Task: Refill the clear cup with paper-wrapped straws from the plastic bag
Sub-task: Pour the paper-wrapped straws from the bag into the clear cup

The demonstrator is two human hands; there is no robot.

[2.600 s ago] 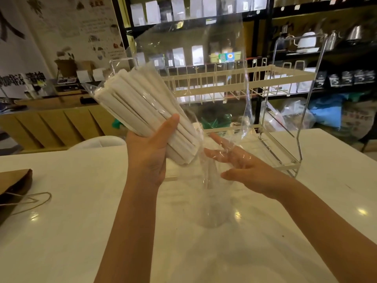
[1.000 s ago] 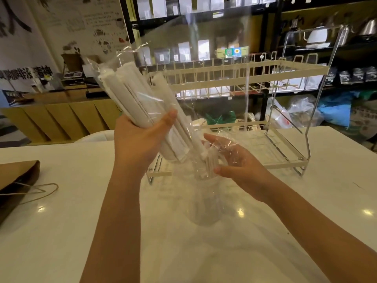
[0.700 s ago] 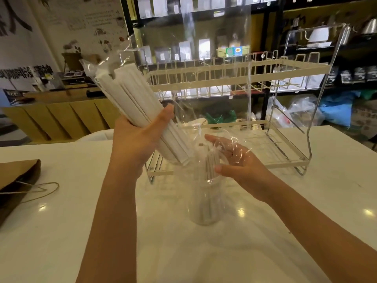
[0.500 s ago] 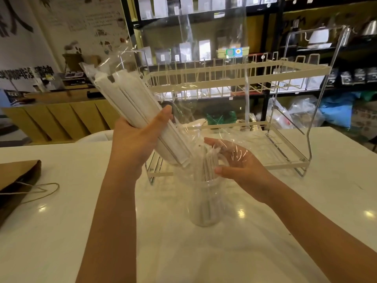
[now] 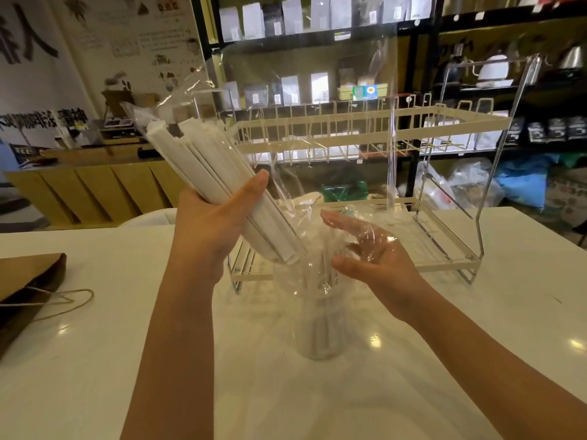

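Note:
My left hand (image 5: 216, 230) grips a tilted bundle of white paper-wrapped straws (image 5: 203, 166) through the clear plastic bag (image 5: 311, 90), lower ends pointing down to the right. The bag's loose open end drapes over the clear cup (image 5: 320, 331), which stands on the white table just below the bundle. A few straws (image 5: 325, 277) stand in the cup, blurred by the film. My right hand (image 5: 378, 258) hovers beside the cup's top under the film, fingers spread, thumb close to the standing straws.
A cream wire rack (image 5: 444, 268) stands on the table right behind the cup. At the left edge lies a brown paper bag (image 5: 28, 281) with twine handles. The white table (image 5: 95, 376) stretches toward me. Shelves with pouches and kettles fill the background.
A few straws have slid out of the bundle into the cup, which held none before. My right hand's fingers have spread apart from the straw tops. The left hand has stayed about in place.

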